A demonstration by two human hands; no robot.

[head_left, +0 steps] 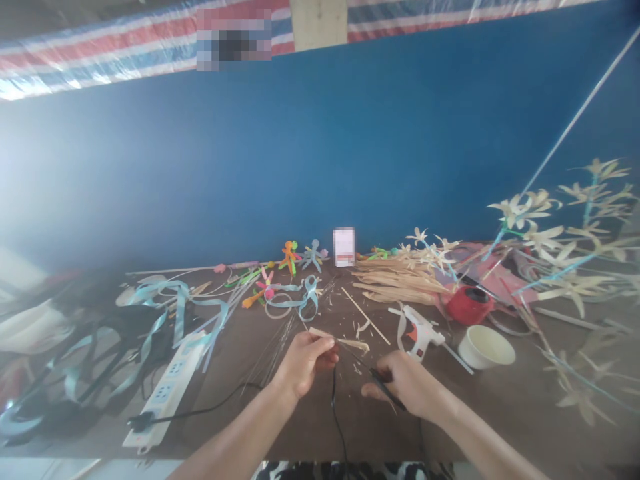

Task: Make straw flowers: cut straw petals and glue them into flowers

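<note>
My left hand (305, 363) is closed, its thumb and fingers pinching a pale, dry husk-like strip (356, 345) over the middle of the table. To its right, my right hand (400, 380) is wrapped around a slim black-handled tool (386, 388). The tool's thin, dark tip points up and left, close to the strip; whether it touches is too blurred to tell. Small pale scraps (357, 368) lie on the brown tabletop around both hands. A black cord (336, 413) runs down from below my left hand to the table's front edge.
A white glue gun (420, 333), a cream bowl (486, 348) and a red roll (469, 305) are at right, near husk flowers (525, 210). Dry husk strips (400, 280) lie behind. A power strip (170, 387) and blue ribbon (175, 293) are left. A blue panel (320, 147) stands behind.
</note>
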